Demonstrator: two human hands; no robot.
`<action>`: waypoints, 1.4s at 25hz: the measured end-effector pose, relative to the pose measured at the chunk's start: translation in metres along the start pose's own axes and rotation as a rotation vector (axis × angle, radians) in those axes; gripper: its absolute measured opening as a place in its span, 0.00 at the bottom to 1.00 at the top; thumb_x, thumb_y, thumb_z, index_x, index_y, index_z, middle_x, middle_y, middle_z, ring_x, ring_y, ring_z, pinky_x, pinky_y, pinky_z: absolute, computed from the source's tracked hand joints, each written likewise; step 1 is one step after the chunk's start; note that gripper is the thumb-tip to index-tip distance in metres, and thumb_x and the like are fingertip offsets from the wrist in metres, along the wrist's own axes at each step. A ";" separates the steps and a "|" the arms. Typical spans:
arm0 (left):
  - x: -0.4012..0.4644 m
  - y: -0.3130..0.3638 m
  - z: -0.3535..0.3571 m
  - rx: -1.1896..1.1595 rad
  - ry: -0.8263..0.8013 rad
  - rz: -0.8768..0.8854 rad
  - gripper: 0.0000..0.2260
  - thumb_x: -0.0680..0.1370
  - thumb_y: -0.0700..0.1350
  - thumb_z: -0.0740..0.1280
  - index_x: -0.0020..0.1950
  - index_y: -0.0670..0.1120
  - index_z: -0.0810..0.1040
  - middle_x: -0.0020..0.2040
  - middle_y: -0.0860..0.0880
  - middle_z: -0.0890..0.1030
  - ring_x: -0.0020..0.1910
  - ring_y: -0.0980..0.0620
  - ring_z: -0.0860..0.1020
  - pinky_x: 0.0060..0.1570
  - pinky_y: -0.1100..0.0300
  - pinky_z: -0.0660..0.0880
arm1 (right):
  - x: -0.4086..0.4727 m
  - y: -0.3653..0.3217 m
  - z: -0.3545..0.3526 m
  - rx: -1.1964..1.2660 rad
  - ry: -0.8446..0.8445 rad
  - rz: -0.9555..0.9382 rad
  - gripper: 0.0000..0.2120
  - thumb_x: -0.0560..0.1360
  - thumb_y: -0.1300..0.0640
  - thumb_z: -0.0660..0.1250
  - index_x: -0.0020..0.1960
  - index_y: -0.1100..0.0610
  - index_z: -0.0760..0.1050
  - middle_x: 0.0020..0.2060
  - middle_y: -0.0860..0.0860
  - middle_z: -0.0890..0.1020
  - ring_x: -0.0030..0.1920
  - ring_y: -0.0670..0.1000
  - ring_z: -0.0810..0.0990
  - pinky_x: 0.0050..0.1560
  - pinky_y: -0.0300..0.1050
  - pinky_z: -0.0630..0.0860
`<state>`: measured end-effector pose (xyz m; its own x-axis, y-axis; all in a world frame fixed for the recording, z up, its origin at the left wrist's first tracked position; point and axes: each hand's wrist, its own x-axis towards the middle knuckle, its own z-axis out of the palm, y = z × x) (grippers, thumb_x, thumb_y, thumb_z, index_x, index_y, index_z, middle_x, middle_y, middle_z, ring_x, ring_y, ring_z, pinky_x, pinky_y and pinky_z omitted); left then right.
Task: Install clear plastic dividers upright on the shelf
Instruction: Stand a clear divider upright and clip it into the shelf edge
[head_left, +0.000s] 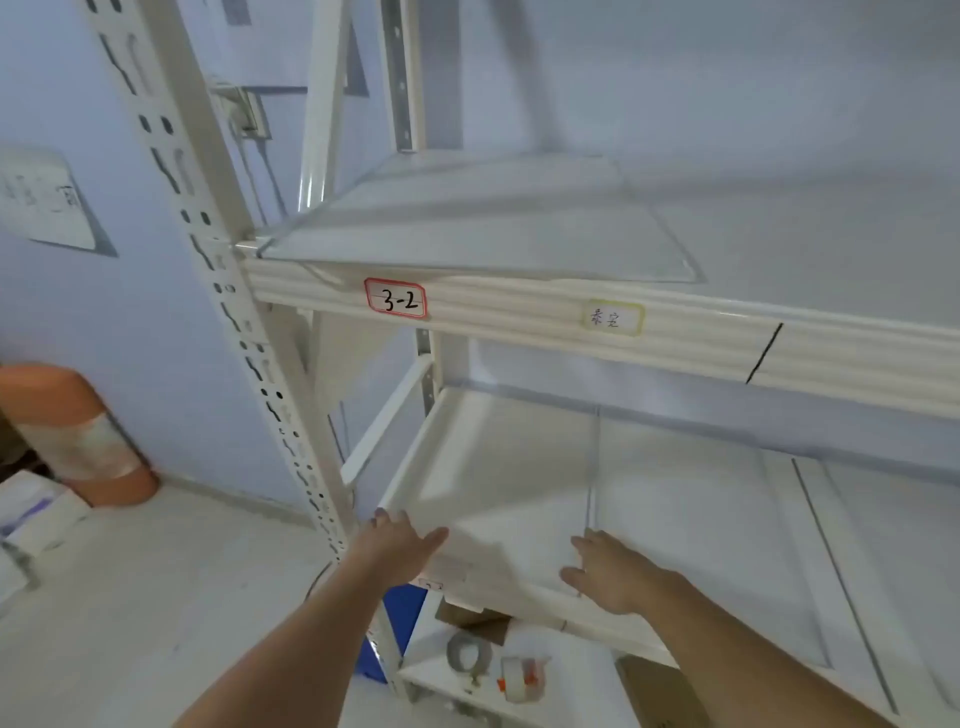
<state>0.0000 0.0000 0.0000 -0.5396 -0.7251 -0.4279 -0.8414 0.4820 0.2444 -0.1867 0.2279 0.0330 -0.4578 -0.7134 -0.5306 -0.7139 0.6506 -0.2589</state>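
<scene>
A clear plastic divider (593, 467) stands upright on the lower white shelf (498, 467), seen edge-on as a thin vertical line. My right hand (608, 569) reaches to its front bottom edge, fingers spread, touching or nearly touching it. Near the shelf's front left corner is my left hand (400, 545), flat and open beside the upright post. On the upper shelf (831, 249) a clear plastic sheet (483, 223) lies flat. Further right on the lower shelf a second thin divider edge (831, 561) is visible.
The perforated white post (249, 322) stands at the left. Labels (396, 299) marked 3-2 and a yellow one sit on the upper beam. Tape rolls (470, 657) lie on the shelf below. An orange cylinder (78, 436) stands on the floor at left.
</scene>
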 end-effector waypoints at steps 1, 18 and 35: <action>0.005 -0.004 0.000 -0.029 0.007 -0.032 0.40 0.77 0.71 0.54 0.80 0.46 0.61 0.77 0.38 0.64 0.75 0.37 0.65 0.73 0.42 0.66 | 0.008 -0.003 0.005 -0.021 -0.005 0.001 0.33 0.84 0.41 0.53 0.81 0.60 0.53 0.82 0.57 0.53 0.82 0.57 0.51 0.80 0.53 0.52; 0.046 -0.003 0.000 -0.277 -0.011 -0.067 0.34 0.81 0.63 0.58 0.75 0.38 0.62 0.73 0.37 0.68 0.73 0.37 0.66 0.70 0.45 0.67 | 0.043 -0.060 0.029 -0.262 0.028 0.281 0.36 0.77 0.31 0.57 0.64 0.63 0.77 0.69 0.68 0.73 0.70 0.64 0.70 0.66 0.52 0.70; 0.004 0.015 -0.077 -0.398 -0.239 0.679 0.37 0.75 0.33 0.71 0.80 0.54 0.62 0.72 0.49 0.74 0.66 0.48 0.76 0.64 0.53 0.77 | 0.018 -0.142 -0.013 -0.008 0.181 0.092 0.40 0.78 0.49 0.60 0.82 0.56 0.43 0.40 0.50 0.75 0.40 0.54 0.77 0.34 0.45 0.71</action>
<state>-0.0167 -0.0338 0.0688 -0.9520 -0.1922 -0.2383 -0.3052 0.5349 0.7879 -0.1001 0.1189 0.0705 -0.6084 -0.6867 -0.3980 -0.6688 0.7135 -0.2089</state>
